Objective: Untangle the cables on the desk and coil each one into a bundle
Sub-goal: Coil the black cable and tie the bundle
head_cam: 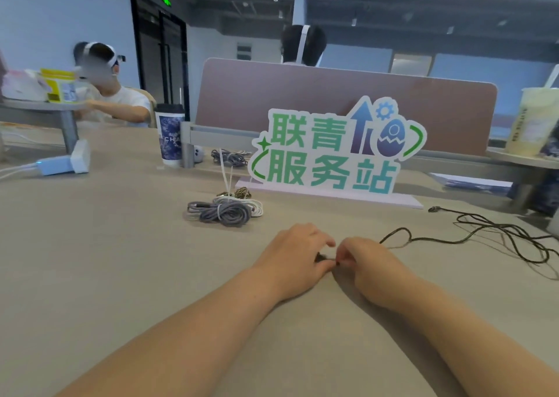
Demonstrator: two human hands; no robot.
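Dark cup (169,135) at left reads "CHA", rest cut off. Grey coiled bundle (220,212) lies on worktop (90,245), touching a white cable (257,209). Sign (332,151) reads "联青服务站". Left hand (298,257) and right hand (366,262) meet mid-worktop, fingers curled, both pinching one end of black cable (484,233). The rest trails loose to the right, uncoiled.

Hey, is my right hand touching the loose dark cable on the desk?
Touching. The head view shows the right hand pinching the near end of the dark cable in its curled fingertips; the rest trails away rightward.
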